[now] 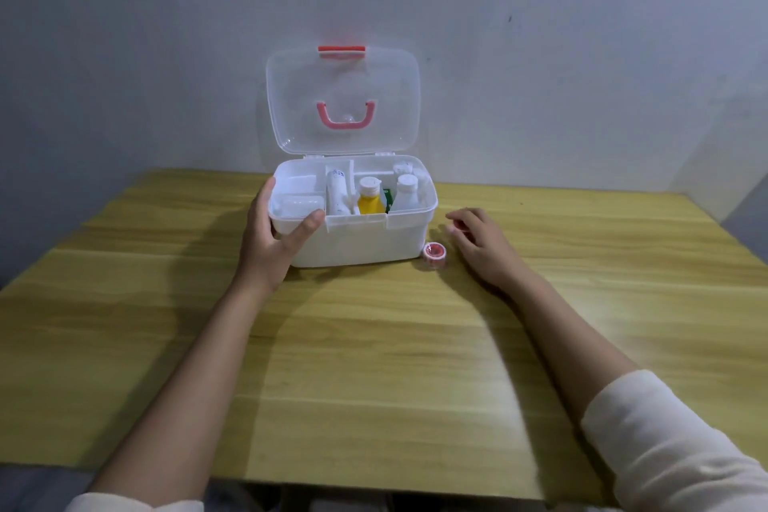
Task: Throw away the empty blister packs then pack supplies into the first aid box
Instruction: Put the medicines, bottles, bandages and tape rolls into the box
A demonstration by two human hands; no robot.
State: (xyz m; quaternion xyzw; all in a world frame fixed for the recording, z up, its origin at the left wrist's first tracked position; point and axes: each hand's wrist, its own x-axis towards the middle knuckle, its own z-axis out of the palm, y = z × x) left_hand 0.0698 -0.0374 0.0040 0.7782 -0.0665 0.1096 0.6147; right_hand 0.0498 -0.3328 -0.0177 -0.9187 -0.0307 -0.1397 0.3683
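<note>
Left fingers [266,200] clasped round white first aid box [357,241] corner, clear lid [343,104] raised behind, right fingers [461,220] curled over red roll [459,225], second roll [433,250] just beside.

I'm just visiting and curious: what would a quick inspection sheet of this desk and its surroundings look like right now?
Surface: wooden table, light grain, mostly bare.
Job's things: first aid box, white, lid standing open against the wall; inside stand a yellow bottle, a white bottle and a white tube. One small red tape roll lies on the table by the box's right corner; a second red roll sits under the right hand's fingers.
Clutter: nothing seen; no blister packs in view.
Grippers: left hand grips the box's front left corner; right hand rests over the red roll, grasp unclear.
Cables: nothing seen.
Surroundings: plain grey wall.
</note>
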